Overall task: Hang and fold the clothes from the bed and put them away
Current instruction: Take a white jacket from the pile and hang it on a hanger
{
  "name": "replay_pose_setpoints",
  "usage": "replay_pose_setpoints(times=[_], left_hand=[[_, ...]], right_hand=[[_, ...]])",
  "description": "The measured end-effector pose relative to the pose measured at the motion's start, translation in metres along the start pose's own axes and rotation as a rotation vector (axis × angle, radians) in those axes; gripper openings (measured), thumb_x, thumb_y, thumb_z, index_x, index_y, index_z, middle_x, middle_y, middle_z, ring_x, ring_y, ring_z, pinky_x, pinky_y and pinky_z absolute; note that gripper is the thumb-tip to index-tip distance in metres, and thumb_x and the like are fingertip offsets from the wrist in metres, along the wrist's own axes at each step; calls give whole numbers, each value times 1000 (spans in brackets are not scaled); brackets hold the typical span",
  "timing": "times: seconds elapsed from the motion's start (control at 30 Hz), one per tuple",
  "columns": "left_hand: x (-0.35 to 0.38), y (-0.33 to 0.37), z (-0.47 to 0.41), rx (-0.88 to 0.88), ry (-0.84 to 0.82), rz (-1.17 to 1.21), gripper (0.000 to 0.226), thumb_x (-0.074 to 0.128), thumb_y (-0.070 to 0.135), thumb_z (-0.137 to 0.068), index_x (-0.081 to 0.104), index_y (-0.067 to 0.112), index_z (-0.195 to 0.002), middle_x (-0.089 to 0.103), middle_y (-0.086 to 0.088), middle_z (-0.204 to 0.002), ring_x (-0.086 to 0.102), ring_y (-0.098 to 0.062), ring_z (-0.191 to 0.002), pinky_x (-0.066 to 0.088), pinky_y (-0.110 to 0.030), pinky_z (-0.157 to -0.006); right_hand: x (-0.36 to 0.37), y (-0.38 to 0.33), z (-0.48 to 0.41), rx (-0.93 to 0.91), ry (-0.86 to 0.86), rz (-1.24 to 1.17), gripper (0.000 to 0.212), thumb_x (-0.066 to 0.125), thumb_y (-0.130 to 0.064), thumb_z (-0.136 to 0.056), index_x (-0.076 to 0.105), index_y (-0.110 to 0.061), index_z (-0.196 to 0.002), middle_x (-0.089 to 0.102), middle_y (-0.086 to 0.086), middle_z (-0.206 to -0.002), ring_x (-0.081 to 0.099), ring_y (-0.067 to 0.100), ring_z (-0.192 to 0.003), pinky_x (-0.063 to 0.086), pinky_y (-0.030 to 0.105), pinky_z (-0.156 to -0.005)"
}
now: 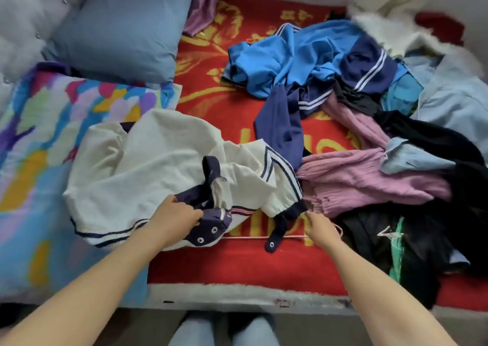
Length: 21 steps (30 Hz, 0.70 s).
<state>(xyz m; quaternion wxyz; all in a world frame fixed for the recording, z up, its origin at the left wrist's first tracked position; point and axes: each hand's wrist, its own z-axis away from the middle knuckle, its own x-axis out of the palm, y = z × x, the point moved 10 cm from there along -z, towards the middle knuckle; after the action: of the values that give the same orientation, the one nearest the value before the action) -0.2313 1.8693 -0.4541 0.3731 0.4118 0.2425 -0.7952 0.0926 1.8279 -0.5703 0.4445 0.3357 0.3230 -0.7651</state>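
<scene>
The white top [163, 161] lies crumpled at lower centre-left on the bed [237, 264], partly over the quilt [39, 139]. The left hand [175, 217] has a closed grip, fingers curled round the navy collar [208, 213]. The right hand [319, 227] reaches the navy cuff [290, 211]; whether its grip has closed I cannot tell. The cloth looks light, limp and not slippery, so it is best taken at the shoulders or seams and shaken flat, though the snap tabs may catch. The pile [356, 134] crowds the right; bare red bed at centre and along the lower edge gives folding room
</scene>
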Motion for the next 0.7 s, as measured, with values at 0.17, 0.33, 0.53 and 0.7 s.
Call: replay_pose_setpoints(times=[0.17, 0.33, 0.53, 0.7], left_hand=[[26, 30, -5, 1, 291, 69, 31, 89, 13, -54, 59, 15, -60, 55, -1, -49, 56, -21, -45, 43, -30, -54], [48, 25, 7, -104, 402, 89, 18, 73, 11, -65, 57, 12, -57, 50, -2, -47, 52, -25, -40, 48, -34, -53], [72, 35, 15, -139, 381, 112, 23, 69, 16, -73, 56, 10, -56, 48, -2, -48, 51, -27, -44, 46, -30, -50], [83, 46, 16, -143, 275, 155, 39, 91, 6, -46, 52, 9, -53, 45, -4, -46, 44, -26, -35, 30, -24, -36]], right_hand=[[55, 59, -10, -83, -55, 347, 73, 66, -37, -82, 33, -7, -139, 40, 9, -139, 36, 25, -131, 40, 37, -99], [63, 76, -37, -98, 22, 500, 89, 69, -30, -81, 17, -2, -147, 26, 22, -148, 26, 33, -138, 34, 42, -105], [88, 69, -54, -145, 92, 442, 64, 60, -3, -78, 39, 3, -138, 50, 30, -124, 51, 41, -112, 46, 51, -84], [77, 64, -45, -190, 70, 445, 68, 88, -21, -35, 58, 0, -92, 53, 17, -84, 55, 35, -75, 48, 39, -57]])
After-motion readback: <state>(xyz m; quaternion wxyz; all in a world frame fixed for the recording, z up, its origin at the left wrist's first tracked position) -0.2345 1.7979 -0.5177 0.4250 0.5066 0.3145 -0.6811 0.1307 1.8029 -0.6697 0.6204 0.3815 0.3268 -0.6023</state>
